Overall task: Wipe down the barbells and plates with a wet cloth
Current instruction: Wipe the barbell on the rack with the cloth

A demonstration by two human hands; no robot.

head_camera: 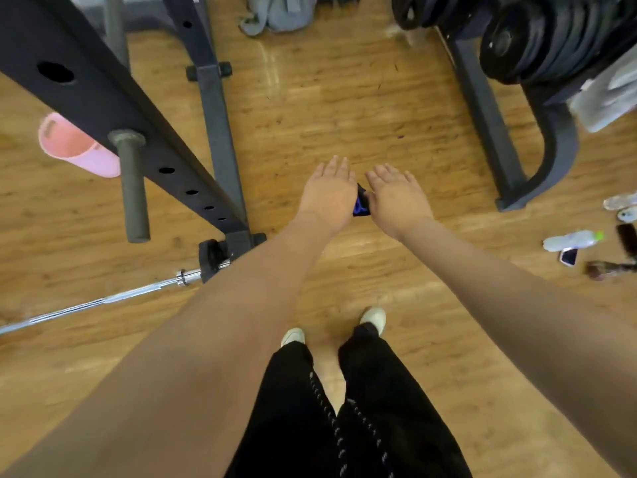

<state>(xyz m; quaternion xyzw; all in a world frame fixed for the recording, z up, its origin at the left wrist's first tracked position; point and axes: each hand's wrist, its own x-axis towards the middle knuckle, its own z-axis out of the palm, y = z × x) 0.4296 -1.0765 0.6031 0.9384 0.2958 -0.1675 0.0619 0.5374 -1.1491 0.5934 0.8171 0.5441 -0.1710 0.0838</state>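
Head view: both hands' grip released, left hand (327, 194), right hand (396, 198); barbell (103, 300) lies aslant.

Chrome barbell (103, 300) lies on floor left; black plates (537, 39) racked upper right.

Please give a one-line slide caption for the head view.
Both hands, left and right, extended open above a wooden gym floor.

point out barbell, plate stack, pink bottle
barbell (103, 300): head view, on the chrome shaft.
plate stack (551, 39): head view, on a black plate's face.
pink bottle (77, 146): head view, on its side wall.
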